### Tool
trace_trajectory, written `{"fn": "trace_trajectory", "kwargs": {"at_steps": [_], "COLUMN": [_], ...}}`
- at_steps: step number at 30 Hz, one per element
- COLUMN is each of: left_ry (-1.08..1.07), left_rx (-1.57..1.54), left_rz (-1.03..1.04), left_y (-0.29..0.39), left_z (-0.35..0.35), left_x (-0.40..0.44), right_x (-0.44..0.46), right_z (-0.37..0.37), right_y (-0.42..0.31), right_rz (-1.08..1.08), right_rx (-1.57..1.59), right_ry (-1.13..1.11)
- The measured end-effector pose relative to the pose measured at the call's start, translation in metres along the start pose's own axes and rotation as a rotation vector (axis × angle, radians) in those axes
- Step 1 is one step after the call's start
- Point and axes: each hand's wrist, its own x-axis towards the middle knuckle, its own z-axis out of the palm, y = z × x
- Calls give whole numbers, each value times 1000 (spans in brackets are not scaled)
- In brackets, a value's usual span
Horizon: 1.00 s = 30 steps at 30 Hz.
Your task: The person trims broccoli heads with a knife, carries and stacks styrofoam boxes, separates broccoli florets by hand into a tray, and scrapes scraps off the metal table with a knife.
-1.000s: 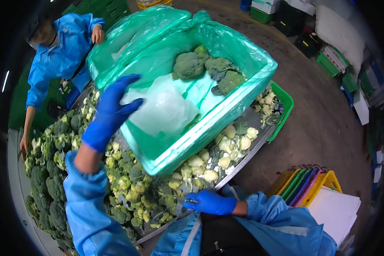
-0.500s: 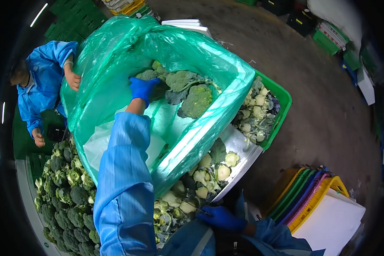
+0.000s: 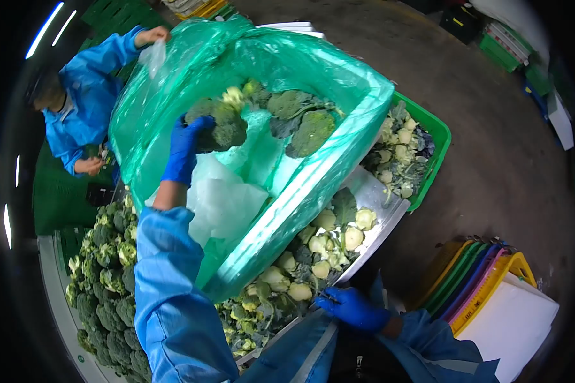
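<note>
My left hand (image 3: 186, 150), in a blue glove, is closed on the edge of a large broccoli head (image 3: 229, 131) inside the crate lined with green plastic film (image 3: 294, 191). More broccoli heads (image 3: 313, 133) lie along the far right part of the liner, and a white translucent sheet (image 3: 227, 203) is below my left hand. Near my waist, my right hand (image 3: 356, 309), also gloved in blue, has its fingers curled. What it holds is too small and dark to make out. Trimmed stalks and leaves (image 3: 322, 246) lie on the metal ledge just beyond it.
Piled broccoli (image 3: 112, 287) is at the left. A green crate (image 3: 437, 153) of trimmings stands right of the lined crate. Stacked coloured crates (image 3: 485, 281) with a white board (image 3: 511, 319) are at lower right. A co-worker in a blue coat (image 3: 86, 96) stands at upper left.
My left hand has shifted left and nearer, tilting the broccoli head and baring its pale stalk. The co-worker's arm has risen beside the liner with a clear plastic piece. The view has shifted slightly.
</note>
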Motion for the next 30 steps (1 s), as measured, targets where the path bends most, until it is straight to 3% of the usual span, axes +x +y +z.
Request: {"fn": "trace_trajectory", "kwargs": {"at_steps": [2, 4, 6, 7, 11, 15, 20, 22, 23, 24, 26, 30], "left_ry": [17, 38, 91, 90, 260, 212, 413, 298, 463, 420, 412, 380], "left_rx": [25, 42, 312, 195, -43, -439, -605, -593, -492, -478, -404, -337], "left_rz": [47, 82, 457, 402, 267, 262, -50, -77, -218, -244, -195, -260], "left_y": [13, 25, 38, 43, 60, -8, -35, -56, -53, -51, -90, -99], "left_z": [-27, -51, -67, -83, -118, -175, -153, -149, -134, -127, -124, -121], "left_x": [-23, -60, -116, -143, -272, -406, -493, -502, -498, -496, -490, -475], "right_x": [1, 1, 2, 3, 5, -9, -23, -18, -14, -8, -3, -19], "right_z": [2, 1, 4, 5, 21, 54, 100, 117, 121, 124, 124, 118], "right_y": [-3, -13, -19, -29, -66, -125, -143, -121, -107, -93, -70, -112], "right_rz": [89, 1, -82, -228, -395, -514, -715, -743, -566, -389, -343, -396], "right_rx": [1, -60, -74, -155, -91, -57, -209, -185, -312, -439, -373, -277], "right_ry": [-2, 43, 127, 186, 149, -25, -237, -254, -313, -367, -384, -312]}}
